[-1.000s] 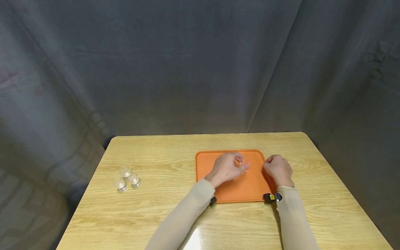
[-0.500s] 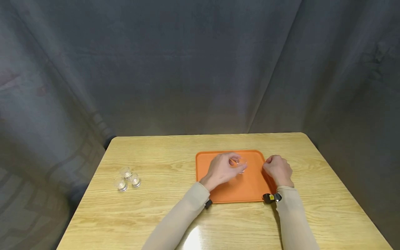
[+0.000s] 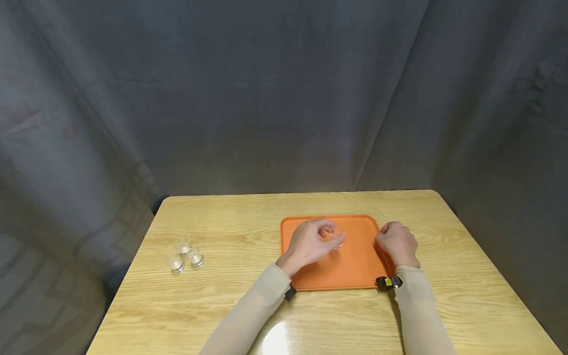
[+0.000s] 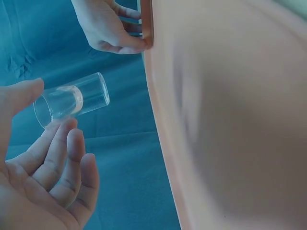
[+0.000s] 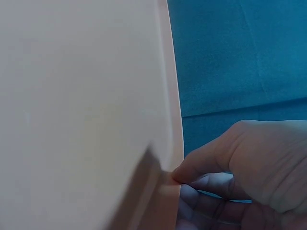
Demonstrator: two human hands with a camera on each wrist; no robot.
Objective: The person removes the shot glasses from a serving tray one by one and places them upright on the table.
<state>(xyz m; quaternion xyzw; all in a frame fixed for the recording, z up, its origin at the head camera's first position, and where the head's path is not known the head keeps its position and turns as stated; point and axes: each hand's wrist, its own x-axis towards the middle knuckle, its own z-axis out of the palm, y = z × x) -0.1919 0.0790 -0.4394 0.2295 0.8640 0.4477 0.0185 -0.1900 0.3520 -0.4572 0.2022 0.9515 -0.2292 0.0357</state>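
Note:
Between thumb and fingertips, my left hand (image 3: 308,244) pinches a small clear shot glass (image 4: 74,98). In the head view that shot glass appears over the orange tray (image 3: 355,268); the left wrist view shows it off the tray's surface. My right hand (image 3: 398,242) is at the tray's right side. Seen from the right wrist, its thumb and finger pinch the tray's rim (image 5: 178,139). To the left, 3 more clear shot glasses (image 3: 195,257) stand close together on the table.
The wooden table (image 3: 239,305) carries the tray right of its middle. Behind the far edge and along both sides hang dark grey curtains (image 3: 275,98). Each wrist wears a small black camera (image 3: 388,282).
My left hand has moved a little to the left over the tray, carrying the shot glass. My right hand has kept its hold on the tray's rim.

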